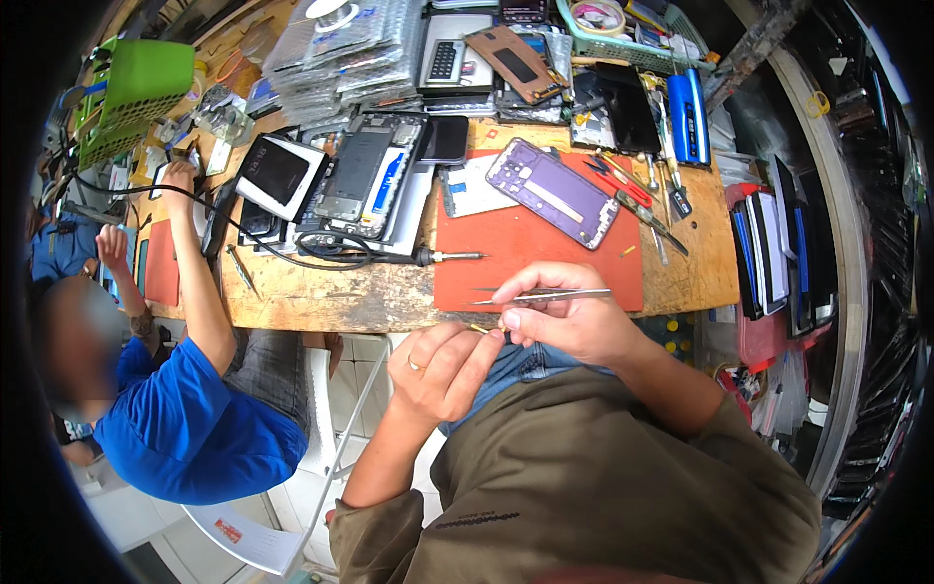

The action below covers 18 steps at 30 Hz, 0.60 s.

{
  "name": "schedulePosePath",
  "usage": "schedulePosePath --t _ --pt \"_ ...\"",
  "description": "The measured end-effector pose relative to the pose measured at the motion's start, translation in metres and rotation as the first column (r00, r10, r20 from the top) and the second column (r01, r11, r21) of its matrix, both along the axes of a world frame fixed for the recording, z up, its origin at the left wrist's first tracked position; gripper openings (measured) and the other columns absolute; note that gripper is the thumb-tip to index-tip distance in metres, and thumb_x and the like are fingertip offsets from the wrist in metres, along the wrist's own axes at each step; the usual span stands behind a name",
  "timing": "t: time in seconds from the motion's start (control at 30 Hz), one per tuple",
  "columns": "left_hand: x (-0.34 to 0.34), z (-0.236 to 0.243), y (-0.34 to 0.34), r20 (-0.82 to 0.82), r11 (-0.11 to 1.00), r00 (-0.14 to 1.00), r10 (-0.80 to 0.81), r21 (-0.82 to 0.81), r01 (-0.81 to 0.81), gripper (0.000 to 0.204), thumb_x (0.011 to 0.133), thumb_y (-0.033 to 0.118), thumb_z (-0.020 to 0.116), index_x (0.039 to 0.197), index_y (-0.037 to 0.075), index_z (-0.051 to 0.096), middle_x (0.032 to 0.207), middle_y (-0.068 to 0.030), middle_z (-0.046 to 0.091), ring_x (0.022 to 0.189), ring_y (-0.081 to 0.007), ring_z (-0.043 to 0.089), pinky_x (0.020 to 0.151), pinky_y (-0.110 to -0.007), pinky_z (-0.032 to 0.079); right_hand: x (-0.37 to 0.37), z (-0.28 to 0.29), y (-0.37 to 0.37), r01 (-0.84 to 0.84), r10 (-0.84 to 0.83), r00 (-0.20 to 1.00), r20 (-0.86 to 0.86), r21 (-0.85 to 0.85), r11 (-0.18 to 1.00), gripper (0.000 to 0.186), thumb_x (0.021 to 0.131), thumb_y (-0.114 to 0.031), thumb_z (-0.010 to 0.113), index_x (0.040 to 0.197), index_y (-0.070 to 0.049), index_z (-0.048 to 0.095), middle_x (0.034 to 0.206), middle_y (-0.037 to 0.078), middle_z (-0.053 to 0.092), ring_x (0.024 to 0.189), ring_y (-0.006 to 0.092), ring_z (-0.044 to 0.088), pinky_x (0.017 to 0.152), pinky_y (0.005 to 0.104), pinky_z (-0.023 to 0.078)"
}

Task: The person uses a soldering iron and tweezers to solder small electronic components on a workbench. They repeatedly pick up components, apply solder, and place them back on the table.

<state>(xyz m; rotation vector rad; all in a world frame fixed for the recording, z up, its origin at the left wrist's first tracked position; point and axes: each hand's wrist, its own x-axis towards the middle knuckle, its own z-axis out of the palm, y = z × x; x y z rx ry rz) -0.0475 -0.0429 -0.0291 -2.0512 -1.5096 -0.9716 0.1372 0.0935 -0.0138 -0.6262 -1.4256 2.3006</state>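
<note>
My right hand (569, 326) grips steel tweezers (593, 292), their points over the front of the orange mat (459, 277). Its thumb meets the fingertips of my left hand (443, 365), which pinches a small yellowish piece with a dark end (479, 329) just off the table edge; its detail is too small to tell. Beyond them lie a purple phone housing (545, 190) on the mat, pliers and tools (632, 195) at its right, and a soldering iron (452, 256) with its black cable. An opened tablet-like device (365, 175) is left of the mat.
A co-worker (195, 409) in a blue shirt sits at my left, arm on the bench (321, 292), beside a white chair (253, 545). Bubble-wrap sheets (326, 58), stacked phones and a teal basket (632, 39) crowd the back. Stacked devices (769, 243) stand at the right.
</note>
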Motion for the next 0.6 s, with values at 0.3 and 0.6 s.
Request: schedulePosePath --t 0.3,0.6 --pt "-0.016 -0.005 -0.003 -0.026 0.993 0.999 0.047 0.108 -0.044 0.022 0.084 0.013 0.080 0.106 0.012 0.080 0.095 0.0006 0.068 0.093 -0.0179 0.065 0.067 -0.030 0.052 -0.017 0.010 -0.002 0.130 -0.140 0.990 0.031 0.224 0.966 0.026 0.108 -0.005 0.067 0.133 0.003 0.070 0.110 0.009 0.077 0.092 0.0106 0.072 0.083 0.0269 0.061" --pt "-0.022 -0.018 -0.013 0.055 0.980 0.983 0.173 0.089 -0.178 0.023 0.081 0.010 0.083 0.104 0.014 0.083 0.096 -0.0010 0.065 0.091 -0.0197 0.064 0.068 -0.032 0.053 0.021 -0.005 0.028 0.451 -0.471 0.879 -0.070 0.442 0.776 0.035 0.114 -0.012 0.060 0.144 0.007 0.061 0.109 0.017 0.078 0.085 0.0146 0.074 0.076 0.0282 0.061"
